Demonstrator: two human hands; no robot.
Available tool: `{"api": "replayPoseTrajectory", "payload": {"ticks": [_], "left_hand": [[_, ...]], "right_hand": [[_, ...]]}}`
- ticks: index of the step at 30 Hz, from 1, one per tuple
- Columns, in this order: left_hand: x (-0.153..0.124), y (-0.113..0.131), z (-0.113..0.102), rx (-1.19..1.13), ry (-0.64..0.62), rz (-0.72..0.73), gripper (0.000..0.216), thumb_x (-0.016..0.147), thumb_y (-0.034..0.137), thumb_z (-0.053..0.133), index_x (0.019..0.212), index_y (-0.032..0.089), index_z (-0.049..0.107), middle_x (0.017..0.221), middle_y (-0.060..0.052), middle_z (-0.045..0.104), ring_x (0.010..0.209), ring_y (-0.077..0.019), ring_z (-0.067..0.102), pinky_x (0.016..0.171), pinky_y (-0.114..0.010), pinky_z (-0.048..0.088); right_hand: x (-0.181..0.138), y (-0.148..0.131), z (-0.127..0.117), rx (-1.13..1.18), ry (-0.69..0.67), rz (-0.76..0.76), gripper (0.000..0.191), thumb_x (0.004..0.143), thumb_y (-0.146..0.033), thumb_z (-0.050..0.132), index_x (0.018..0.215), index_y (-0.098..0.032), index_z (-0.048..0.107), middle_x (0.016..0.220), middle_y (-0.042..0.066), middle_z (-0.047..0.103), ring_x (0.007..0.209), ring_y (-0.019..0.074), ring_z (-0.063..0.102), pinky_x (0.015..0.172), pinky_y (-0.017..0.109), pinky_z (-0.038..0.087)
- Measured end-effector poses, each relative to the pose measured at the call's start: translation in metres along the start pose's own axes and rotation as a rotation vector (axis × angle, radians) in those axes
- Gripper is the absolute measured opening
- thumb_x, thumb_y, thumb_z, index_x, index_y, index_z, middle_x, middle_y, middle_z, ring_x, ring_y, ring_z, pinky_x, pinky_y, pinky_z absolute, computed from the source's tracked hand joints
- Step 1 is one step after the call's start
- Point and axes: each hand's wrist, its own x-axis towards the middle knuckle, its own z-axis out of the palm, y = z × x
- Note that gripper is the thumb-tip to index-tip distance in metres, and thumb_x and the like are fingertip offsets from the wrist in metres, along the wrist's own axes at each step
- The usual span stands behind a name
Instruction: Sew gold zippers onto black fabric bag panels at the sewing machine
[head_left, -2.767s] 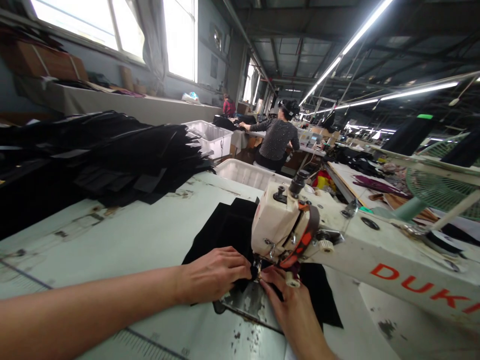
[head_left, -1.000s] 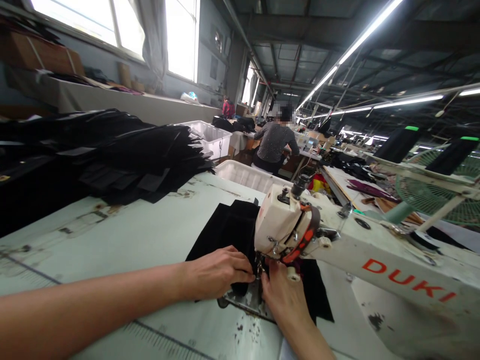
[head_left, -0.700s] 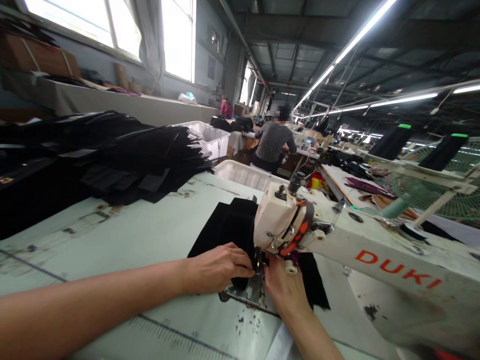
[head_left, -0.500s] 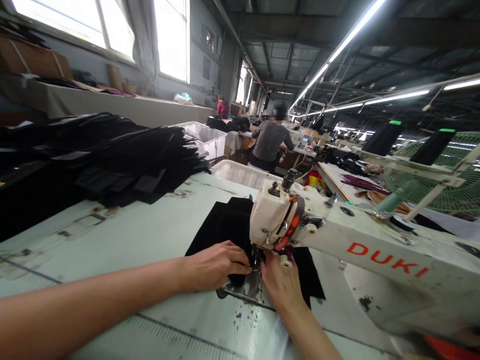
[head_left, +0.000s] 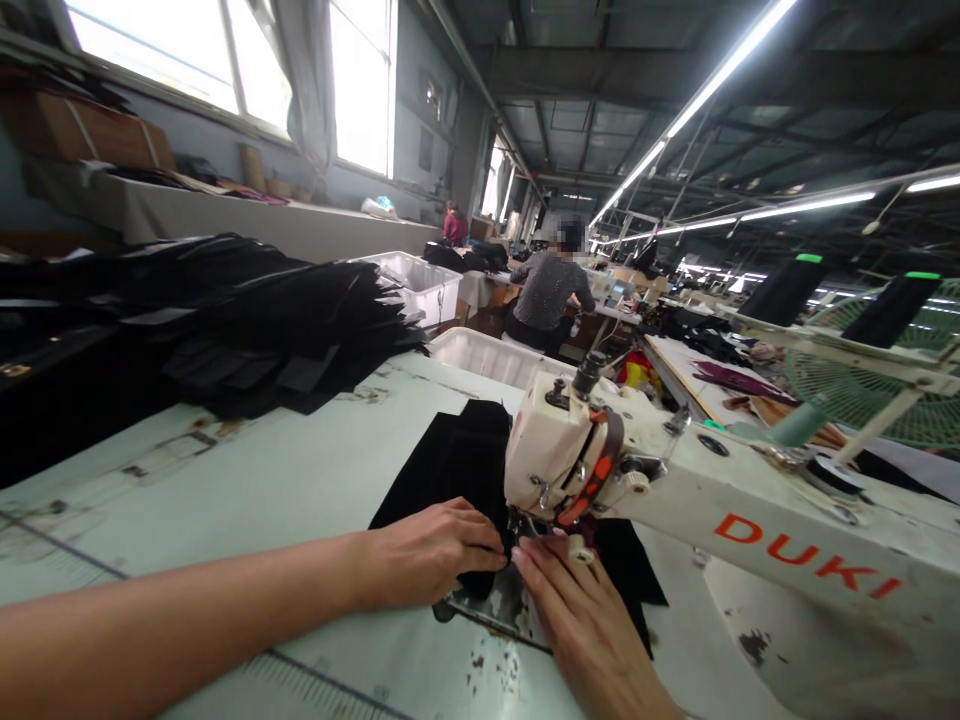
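Black, flat-cut cloth piece (head_left: pixel 450 455): laid on the pale green, paint-worn bench (head_left: pixel 315 480), at the left of and under the head of the white metal sewing machine (head_left: pixel 551 455); black cloth also shown at the machine's right, whether one piece cannot be told.

Left hand (head_left: pixel 431 550): rested on the cloth's near part, fingers curled together, tips set just left of the stitching point; whether cloth is pinched cannot be told.

Right hand (head_left: pixel 574 610): laid palm down, fingers straight and side by side, nothing seen gripped; tips placed near the stitching point.

Black stack of cut cloth pieces (head_left: pixel 255 310): heaped unevenly at the far left.

Hazards, as judged: a fingertip could be caught if slid too close to the needle area; the cloth could be skewed or puckered by uneven pressure from the two hands; dark edges could be misjudged, black being laid on black; loose pieces could be shed from the stack if knocked.

Markings: "DUKI" in red capitals on the machine arm; dark ruler scale on the near bench, figures too small to be read.
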Motion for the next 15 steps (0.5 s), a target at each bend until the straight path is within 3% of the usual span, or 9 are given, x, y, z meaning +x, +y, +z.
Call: {"api": "replayPoseTrajectory", "payload": {"ticks": [8,11,15], "left_hand": [[-0.001,0.007,0.001,0.057,0.031,-0.02,0.026,0.095,0.009,0.051,0.117,0.014,0.063,0.114,-0.011,0.069,0.109,-0.0223,0.062,0.1,-0.033,0.042],[0.0,0.005,0.002,0.035,0.045,-0.023,0.028,0.095,0.007,0.048,0.117,0.015,0.063,0.113,-0.011,0.07,0.107,-0.0215,0.063,0.1,-0.033,0.042],[0.002,0.0,0.003,0.02,0.071,-0.001,0.032,0.092,0.003,0.046,0.116,0.014,0.064,0.113,-0.012,0.07,0.107,-0.0227,0.064,0.1,-0.033,0.043]], "right_hand": [[-0.014,0.006,0.034,0.066,-0.033,0.014,0.035,0.092,-0.012,0.046,0.123,-0.02,0.061,0.12,0.003,0.069,0.107,0.019,0.067,0.089,0.031,0.057],[-0.01,0.007,0.036,0.083,-0.039,0.049,0.035,0.092,-0.011,0.045,0.122,-0.019,0.06,0.119,0.004,0.069,0.108,0.0203,0.066,0.087,0.032,0.058],[0.008,0.007,0.032,0.181,-0.014,0.135,0.028,0.092,-0.009,0.044,0.105,-0.022,0.064,0.105,0.004,0.072,0.095,0.0178,0.069,0.082,0.028,0.056]]}}
